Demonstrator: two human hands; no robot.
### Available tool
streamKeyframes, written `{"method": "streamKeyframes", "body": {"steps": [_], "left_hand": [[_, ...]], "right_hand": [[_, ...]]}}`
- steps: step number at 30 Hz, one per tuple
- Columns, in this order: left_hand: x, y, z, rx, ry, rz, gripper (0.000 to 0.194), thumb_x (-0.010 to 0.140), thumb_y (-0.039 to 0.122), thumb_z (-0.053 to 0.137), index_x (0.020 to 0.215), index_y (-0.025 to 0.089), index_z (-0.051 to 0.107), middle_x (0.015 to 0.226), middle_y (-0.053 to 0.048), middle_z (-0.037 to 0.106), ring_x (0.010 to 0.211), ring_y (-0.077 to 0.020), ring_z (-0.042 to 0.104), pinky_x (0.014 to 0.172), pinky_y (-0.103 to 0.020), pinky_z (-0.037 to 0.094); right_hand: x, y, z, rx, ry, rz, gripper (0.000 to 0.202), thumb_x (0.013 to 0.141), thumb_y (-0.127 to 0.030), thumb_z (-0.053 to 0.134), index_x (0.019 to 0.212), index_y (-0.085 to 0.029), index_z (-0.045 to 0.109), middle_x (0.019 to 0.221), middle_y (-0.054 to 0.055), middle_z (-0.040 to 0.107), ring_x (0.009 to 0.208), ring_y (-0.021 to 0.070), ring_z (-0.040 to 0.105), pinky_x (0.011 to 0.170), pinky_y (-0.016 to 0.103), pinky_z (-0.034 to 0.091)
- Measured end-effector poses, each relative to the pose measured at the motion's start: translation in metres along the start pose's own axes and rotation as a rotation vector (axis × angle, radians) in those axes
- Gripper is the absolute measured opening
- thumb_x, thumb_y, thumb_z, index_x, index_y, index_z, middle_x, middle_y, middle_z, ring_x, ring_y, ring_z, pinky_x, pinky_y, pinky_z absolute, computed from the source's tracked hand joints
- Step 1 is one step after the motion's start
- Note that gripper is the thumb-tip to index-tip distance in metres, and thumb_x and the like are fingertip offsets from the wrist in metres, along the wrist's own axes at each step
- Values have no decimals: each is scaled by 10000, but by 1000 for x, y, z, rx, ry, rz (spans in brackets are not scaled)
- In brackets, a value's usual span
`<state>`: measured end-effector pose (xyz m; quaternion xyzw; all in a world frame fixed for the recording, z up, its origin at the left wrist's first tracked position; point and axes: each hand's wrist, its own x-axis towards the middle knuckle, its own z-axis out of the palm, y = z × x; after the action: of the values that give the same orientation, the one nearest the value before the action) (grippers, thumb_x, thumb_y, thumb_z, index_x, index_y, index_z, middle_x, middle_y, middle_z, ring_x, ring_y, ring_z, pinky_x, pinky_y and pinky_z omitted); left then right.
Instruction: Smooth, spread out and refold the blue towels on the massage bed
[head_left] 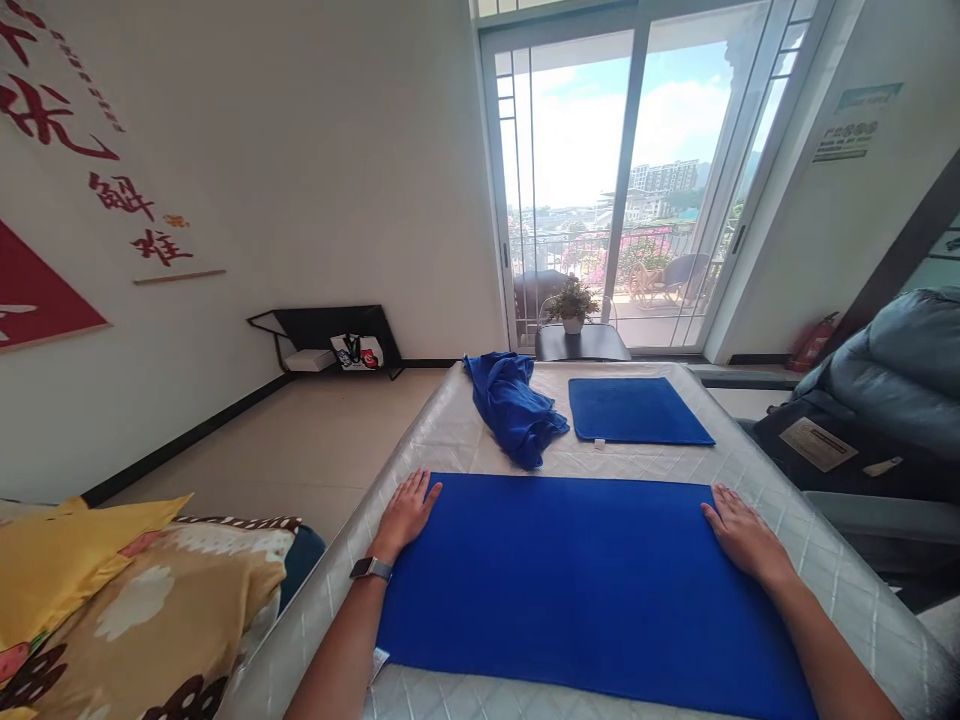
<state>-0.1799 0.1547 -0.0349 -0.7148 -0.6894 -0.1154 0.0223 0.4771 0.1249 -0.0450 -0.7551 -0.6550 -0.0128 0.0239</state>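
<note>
A blue towel (585,580) lies spread flat before me, with a small white tag at its near left corner. My left hand (407,510) rests on its far left corner, fingers stretched out flat. On the opposite side, my right hand (742,530) lies flat over the far right corner, fingers extended. Beyond the towel, to the left, is a crumpled blue cloth (514,405). To the right of that cloth sits a neatly folded blue towel (637,410) with a white tag on its near edge.
Everything rests on a table with a pale quilted cover (442,440). Behind it stands a dark chair (583,343) holding a potted plant (574,305). Patterned cushions (150,600) are at the lower left; a grey padded seat (892,390) is at the right.
</note>
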Motion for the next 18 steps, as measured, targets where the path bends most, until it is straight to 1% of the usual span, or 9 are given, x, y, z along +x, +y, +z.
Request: {"method": "streamKeyframes", "body": {"steps": [5, 10, 14, 16, 18], "left_hand": [[0, -1, -1, -1, -1, -29, 747, 1011, 612, 166, 1511, 89, 355, 1570, -151, 338, 1469, -252, 273, 1206, -456, 215], [1, 4, -4, 13, -8, -37, 738, 1011, 601, 151, 1510, 98, 362, 1566, -140, 353, 1464, -249, 289, 1205, -444, 217], [3, 8, -10, 20, -49, -47, 719, 1011, 585, 182, 1515, 101, 351, 1565, -141, 351, 1465, -266, 282, 1199, -469, 220], [3, 9, -13, 19, -58, -54, 710, 1013, 569, 194, 1507, 88, 362, 1554, -156, 367, 1462, -275, 287, 1195, -476, 227], [3, 12, -16, 20, -39, -58, 713, 1015, 557, 196, 1503, 64, 360, 1554, -181, 355, 1465, -286, 277, 1196, -484, 222]], "right_hand": [[-2, -1, -6, -2, -11, -1, 702, 977, -442, 122, 1544, -51, 255, 1617, 105, 238, 1493, 213, 191, 1218, 422, 179], [-4, -7, -13, 4, -11, 14, 700, 981, -447, 104, 1549, -64, 249, 1618, 92, 238, 1493, 206, 191, 1219, 414, 171], [-5, -9, -17, 21, -24, 22, 699, 984, -450, 105, 1547, -63, 252, 1618, 89, 242, 1492, 205, 197, 1220, 402, 168], [-6, -10, -20, 22, -12, 27, 681, 987, -423, 119, 1540, -54, 268, 1612, 99, 257, 1487, 210, 214, 1215, 407, 190], [-9, -14, -24, 14, 33, 28, 661, 989, -389, 141, 1526, -37, 296, 1602, 119, 276, 1481, 227, 232, 1206, 430, 215]]}}
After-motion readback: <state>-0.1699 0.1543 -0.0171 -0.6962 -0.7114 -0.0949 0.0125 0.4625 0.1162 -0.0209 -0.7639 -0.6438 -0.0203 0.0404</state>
